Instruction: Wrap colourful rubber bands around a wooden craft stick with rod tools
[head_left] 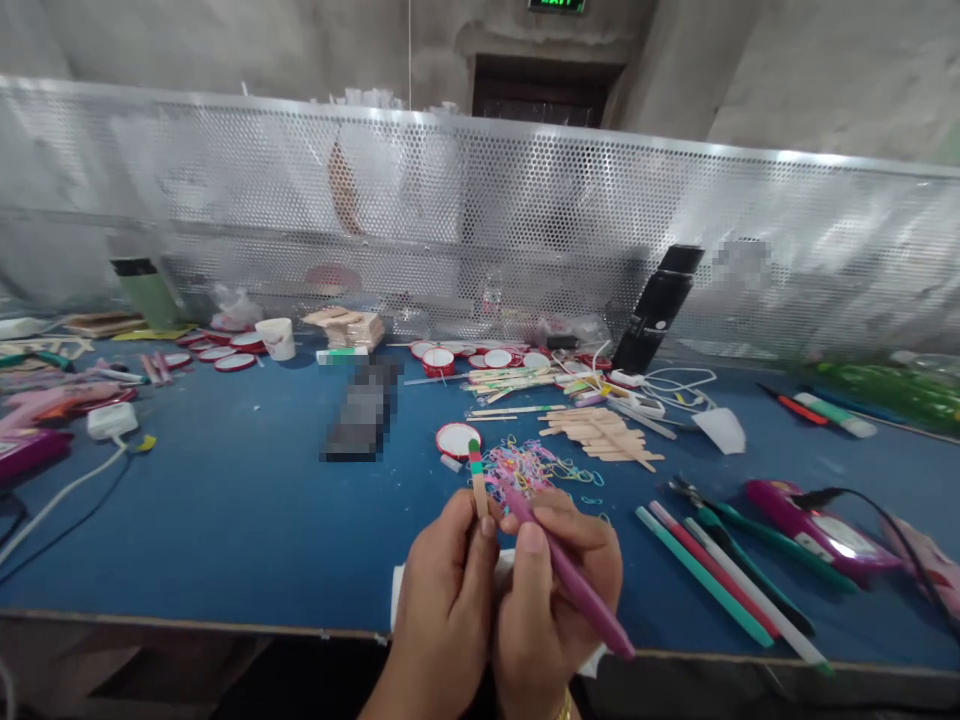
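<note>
stick (478,478) and pen (570,578) held over the near table (225,520) edge.
the stick, banded green and red at its top, is pinched upright by the left hand (446,610) fingers; the purple pen is gripped by the right hand (551,600) fingers, its tip beside the stick. a heap of rubber bands (529,468) lies just behind, markers (720,575) to the right.

Left hand (444,590) holds stick (477,478), right hand (555,590) pen (570,578).
</note>
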